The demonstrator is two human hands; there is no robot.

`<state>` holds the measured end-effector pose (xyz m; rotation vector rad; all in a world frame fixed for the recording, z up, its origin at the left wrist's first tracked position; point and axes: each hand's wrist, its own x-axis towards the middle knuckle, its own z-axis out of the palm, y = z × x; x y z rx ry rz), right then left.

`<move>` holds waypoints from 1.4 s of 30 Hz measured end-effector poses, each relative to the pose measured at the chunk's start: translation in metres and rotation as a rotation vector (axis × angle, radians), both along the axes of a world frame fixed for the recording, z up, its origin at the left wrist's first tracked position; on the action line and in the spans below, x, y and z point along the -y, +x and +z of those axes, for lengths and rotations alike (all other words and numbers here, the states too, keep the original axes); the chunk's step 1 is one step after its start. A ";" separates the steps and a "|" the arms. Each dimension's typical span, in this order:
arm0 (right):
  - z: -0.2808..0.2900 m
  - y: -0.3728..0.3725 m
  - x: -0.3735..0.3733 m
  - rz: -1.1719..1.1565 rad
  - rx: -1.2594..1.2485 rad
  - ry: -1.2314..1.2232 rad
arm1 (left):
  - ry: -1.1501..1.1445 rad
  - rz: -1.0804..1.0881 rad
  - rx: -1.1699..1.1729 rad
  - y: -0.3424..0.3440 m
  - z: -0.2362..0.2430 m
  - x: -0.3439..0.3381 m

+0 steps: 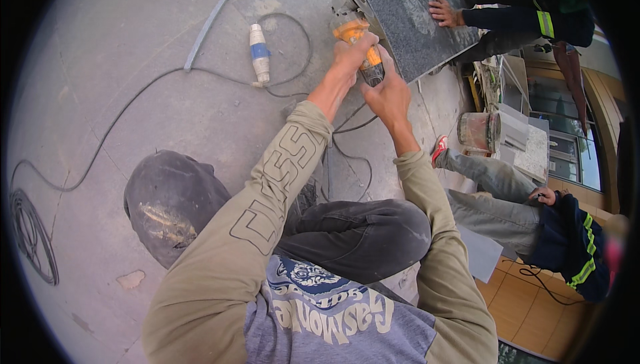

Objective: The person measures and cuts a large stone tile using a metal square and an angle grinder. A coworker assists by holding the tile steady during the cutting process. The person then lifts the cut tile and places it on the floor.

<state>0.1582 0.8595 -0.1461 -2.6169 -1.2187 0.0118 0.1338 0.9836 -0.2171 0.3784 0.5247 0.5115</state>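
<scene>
My left hand (pixel 347 61) and my right hand (pixel 389 93) are both closed round an orange and black angle grinder (pixel 351 29). The left grips the orange body nearer the head; the right holds the dark rear end. At its far end, the grinder's disc meets or lies close beside the edge of a dark speckled stone slab (pixel 417 43); I cannot tell whether they touch. A co-worker's hand (pixel 445 13) presses flat on the slab's top.
A black cable (pixel 100 154) snakes over the concrete, coiled at far left. Left of the grinder lie a white and blue plug connector (pixel 259 54) and a grey strip (pixel 210 27). A dirty bucket (pixel 477 131) stands at right, near another person's legs (pixel 490 191).
</scene>
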 end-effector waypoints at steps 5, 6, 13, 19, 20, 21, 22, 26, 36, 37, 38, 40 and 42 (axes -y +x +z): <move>0.002 -0.001 -0.011 -0.027 -0.007 -0.031 | 0.009 0.003 -0.009 0.002 -0.001 -0.011; 0.001 0.000 -0.012 -0.025 -0.001 -0.029 | 0.006 -0.006 -0.013 0.002 0.000 -0.012; 0.003 -0.002 -0.027 -0.045 -0.012 -0.047 | 0.017 -0.028 0.008 0.015 -0.013 -0.030; 0.000 -0.001 -0.028 -0.047 -0.004 -0.037 | 0.011 -0.025 0.004 0.013 -0.011 -0.034; 0.000 -0.002 -0.026 -0.049 0.006 -0.037 | 0.002 -0.020 0.000 0.011 -0.008 -0.031; -0.002 -0.002 -0.022 -0.033 0.014 -0.012 | -0.015 -0.017 -0.006 0.008 -0.005 -0.025; -0.004 -0.002 -0.016 -0.015 0.022 0.014 | -0.031 -0.013 -0.012 0.003 0.000 -0.018; -0.005 -0.004 0.003 0.028 0.027 0.072 | -0.074 -0.003 0.007 0.000 0.000 0.002; 0.001 -0.011 0.018 0.007 0.038 0.003 | -0.027 -0.022 -0.011 -0.008 -0.003 0.019; 0.004 -0.012 0.019 -0.005 0.040 -0.012 | -0.027 -0.031 -0.014 -0.007 -0.002 0.020; 0.005 -0.012 0.020 -0.018 0.042 -0.028 | -0.026 -0.040 -0.018 -0.007 -0.001 0.022; 0.000 -0.008 0.025 0.016 0.052 0.012 | -0.034 -0.049 -0.009 -0.009 0.001 0.025; -0.003 -0.003 0.032 0.023 0.051 0.029 | -0.038 -0.049 -0.010 -0.010 0.006 0.028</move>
